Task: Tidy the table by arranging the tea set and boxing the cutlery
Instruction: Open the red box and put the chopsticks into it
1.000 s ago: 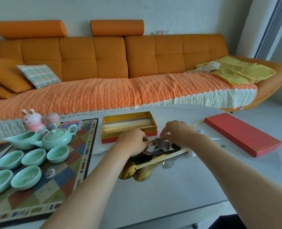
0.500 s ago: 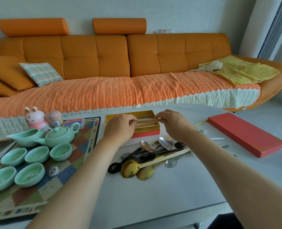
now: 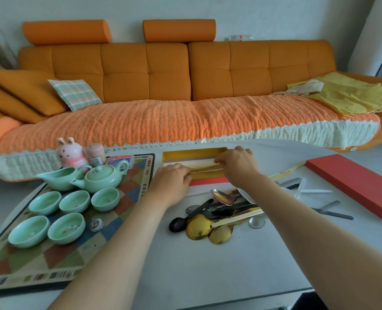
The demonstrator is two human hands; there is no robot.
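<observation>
An open gold-lined box (image 3: 192,152) with a red base sits at the table's far middle. My left hand (image 3: 171,179) and my right hand (image 3: 237,162) are over it, each pinching one end of a bundle of chopsticks (image 3: 204,168) lying inside the box. In front of the box lies a pile of cutlery (image 3: 217,214): gold, silver and black spoons and a pair of chopsticks. The red box lid (image 3: 351,186) lies at the right. A green teapot (image 3: 101,179), pitcher (image 3: 59,178) and several green cups (image 3: 75,201) stand on the patterned mat (image 3: 58,260) at the left.
More chopsticks (image 3: 286,172), white plastic utensils (image 3: 313,190) and knives (image 3: 331,212) lie between the pile and the lid. A pink rabbit figure (image 3: 70,153), a small jar (image 3: 95,154) and a blue packet stand behind the teapot. An orange sofa (image 3: 185,86) runs behind the table.
Both hands rose from the cutlery pile with the chopsticks, moved back to the box and now hold them lower inside it.
</observation>
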